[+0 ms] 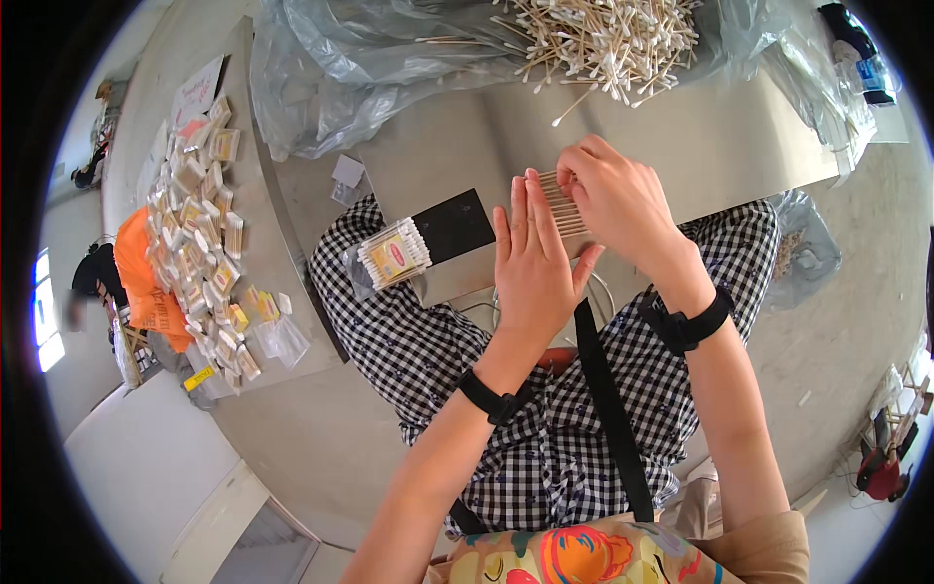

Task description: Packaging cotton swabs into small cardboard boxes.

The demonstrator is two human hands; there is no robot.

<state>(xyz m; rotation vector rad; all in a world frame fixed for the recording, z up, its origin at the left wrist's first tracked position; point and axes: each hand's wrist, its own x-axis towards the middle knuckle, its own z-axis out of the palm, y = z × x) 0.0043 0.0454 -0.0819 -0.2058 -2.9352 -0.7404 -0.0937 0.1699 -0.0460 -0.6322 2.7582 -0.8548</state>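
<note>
A row of cotton swabs (561, 202) lies side by side on the metal table between my two hands. My left hand (535, 263) rests flat along the left side of the row, fingers stretched out and thumb apart. On the right side, my right hand (623, 195) is curled with fingertips and thumb closed on the swabs; some of the fingertips are hidden. To the left of my hands lies a flat black plate (462, 226). Beside it, over my knee, is a pack of cotton swabs (396, 255) with a yellow label.
A heap of loose cotton swabs (613, 44) sits on a clear plastic sheet (341, 73) at the table's far side. On the left table (292, 341) many packed swab bundles (209, 224) lie piled beside an orange bag (146, 273). A clear bag (803, 248) hangs right of my knee.
</note>
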